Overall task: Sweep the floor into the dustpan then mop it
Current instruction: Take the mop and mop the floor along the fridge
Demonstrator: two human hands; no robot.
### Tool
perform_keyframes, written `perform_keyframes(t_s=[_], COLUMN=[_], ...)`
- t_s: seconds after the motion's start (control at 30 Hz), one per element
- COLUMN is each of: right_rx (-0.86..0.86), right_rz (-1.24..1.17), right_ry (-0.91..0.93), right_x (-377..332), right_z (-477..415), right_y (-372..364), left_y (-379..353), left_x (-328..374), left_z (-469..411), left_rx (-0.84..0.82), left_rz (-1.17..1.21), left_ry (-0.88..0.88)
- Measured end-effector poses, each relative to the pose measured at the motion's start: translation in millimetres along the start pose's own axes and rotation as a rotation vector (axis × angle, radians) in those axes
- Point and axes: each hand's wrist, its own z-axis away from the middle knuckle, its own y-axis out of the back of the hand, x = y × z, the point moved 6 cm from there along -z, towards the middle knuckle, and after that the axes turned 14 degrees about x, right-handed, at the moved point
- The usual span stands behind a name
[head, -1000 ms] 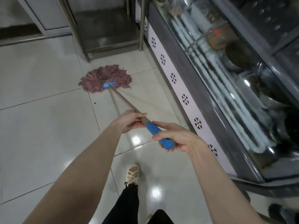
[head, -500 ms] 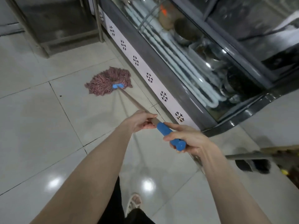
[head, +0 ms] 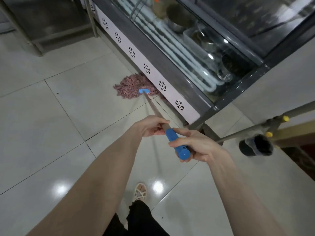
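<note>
Both hands clamp mop handle (head: pixel 154 110): left hand (head: pixel 150 126) ahead steering, right hand (head: pixel 192 145) behind on blue grip, pressing mop head (head: pixel 133 87) against display fridge (head: pixel 170 68) base.

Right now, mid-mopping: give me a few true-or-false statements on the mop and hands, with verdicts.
1. The left hand and the right hand both hold the mop by its handle. True.
2. The mop head is lifted off the floor. False: it lies on the tiles, at the foot of the case.
3. The right hand holds the blue grip. True.
4. The mop head is green. False: it is pink.
5. A dustpan lies beside the mop head. False: none is in view.
</note>
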Motion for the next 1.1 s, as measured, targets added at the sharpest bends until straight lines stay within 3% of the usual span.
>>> perform_keyframes(t_s=[0.3, 0.77, 1.1], right_rx=[-0.128, -0.342, -0.408], right_rz=[0.112, 0.24, 0.241], right_ry=[0.038, 0.084, 0.091], right_x=[17.6, 106.4, 143.3], right_z=[41.9, 117.1, 149.5], right_y=[-111.2, -260.5, -290.4], left_y=[99.4, 248.8, 273.1], left_x=[-51.9, -183.5, -230.2], left_z=[55.1, 186.2, 242.7], left_rx=[0.072, 0.342, 0.455], left_rz=[0.056, 0.158, 0.21], left_ry=[-0.007, -0.012, -0.008])
